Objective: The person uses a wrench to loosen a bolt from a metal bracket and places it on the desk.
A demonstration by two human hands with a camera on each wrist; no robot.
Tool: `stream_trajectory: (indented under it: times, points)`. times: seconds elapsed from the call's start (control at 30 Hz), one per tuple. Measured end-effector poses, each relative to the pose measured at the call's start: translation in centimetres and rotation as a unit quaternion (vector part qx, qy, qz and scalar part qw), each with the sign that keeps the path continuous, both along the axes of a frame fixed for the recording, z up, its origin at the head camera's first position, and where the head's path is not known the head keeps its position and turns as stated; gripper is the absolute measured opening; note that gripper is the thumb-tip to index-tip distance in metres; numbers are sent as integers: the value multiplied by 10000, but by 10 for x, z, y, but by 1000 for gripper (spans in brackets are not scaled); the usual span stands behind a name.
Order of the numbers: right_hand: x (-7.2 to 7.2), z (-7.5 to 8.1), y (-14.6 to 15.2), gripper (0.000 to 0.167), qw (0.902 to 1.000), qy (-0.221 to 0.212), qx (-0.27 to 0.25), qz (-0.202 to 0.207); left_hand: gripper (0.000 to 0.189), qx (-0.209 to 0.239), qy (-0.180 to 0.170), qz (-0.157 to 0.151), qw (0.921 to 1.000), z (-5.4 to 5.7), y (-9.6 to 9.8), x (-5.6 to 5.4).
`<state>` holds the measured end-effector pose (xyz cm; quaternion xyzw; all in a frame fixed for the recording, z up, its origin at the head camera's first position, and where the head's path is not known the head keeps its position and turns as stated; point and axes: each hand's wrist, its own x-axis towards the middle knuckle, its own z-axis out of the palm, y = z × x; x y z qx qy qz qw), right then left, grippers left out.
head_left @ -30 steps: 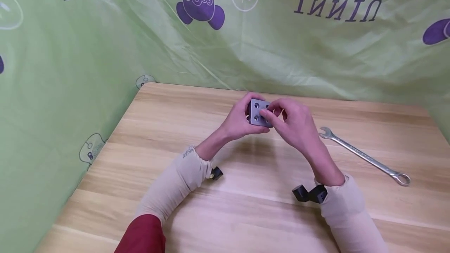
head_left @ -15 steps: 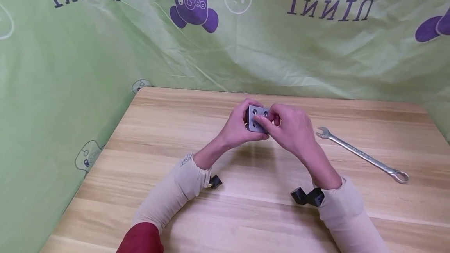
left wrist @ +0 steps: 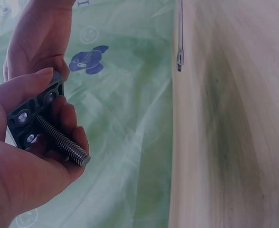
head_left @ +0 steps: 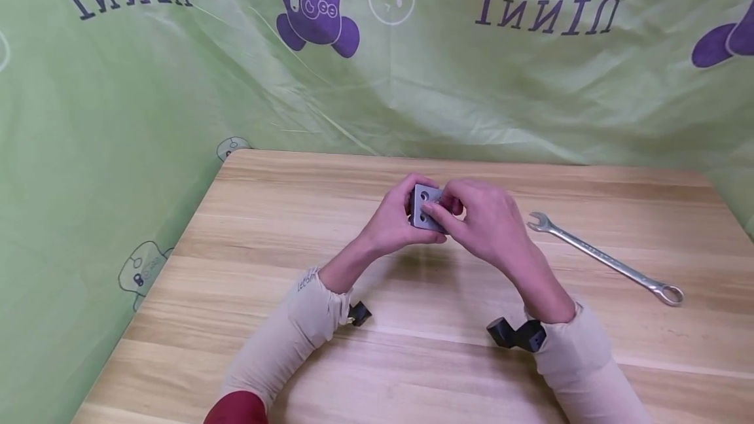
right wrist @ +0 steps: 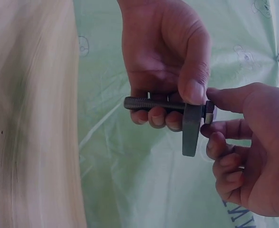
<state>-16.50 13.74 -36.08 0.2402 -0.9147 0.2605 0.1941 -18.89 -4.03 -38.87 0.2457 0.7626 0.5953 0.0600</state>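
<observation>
A small grey square plate (head_left: 419,208) with round holes is held up over the table. My left hand (head_left: 389,222) grips it by its edges, thumb along one side. A threaded bolt (left wrist: 63,138) runs through the plate's middle, its long shank sticking out of the back beside my left fingers. On the front side, my right hand (head_left: 489,221) pinches the hex bolt head (right wrist: 209,112) between thumb and forefinger. That head stands close to the plate's face. The other right fingers are curled, and in the head view the hand covers the plate's right part.
A combination wrench (head_left: 603,257) lies on the wooden table (head_left: 412,371), to the right of my hands. Green printed cloth (head_left: 501,84) hangs behind the table and along its left side. Small black devices (head_left: 517,334) sit at the wrists.
The head view has shifted, so the hands and table appear lower. My right hand now covers more of the plate, its fingers having shifted at the bolt head. The left hand keeps its grip.
</observation>
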Motion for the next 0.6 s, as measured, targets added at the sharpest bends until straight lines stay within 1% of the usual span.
stream_trajectory:
  times: [0.23, 0.3, 0.5, 0.6]
  points:
    - [0, 4, 7, 17, 9993, -40, 161, 349, 68, -26, 45, -182, 9998, 1, 0, -1]
    - [0, 4, 10, 17, 9990, -68, 141, 423, 68, -3, -1, -259, 9997, 1, 0, 0]
    - [0, 7, 13, 13, 9971, -363, 154, 656, 69, 40, -117, -375, 9992, 1, 0, 3]
    - [0, 8, 14, 15, 9953, -466, 165, 837, 69, 76, -175, -399, 9990, 0, -1, 4]
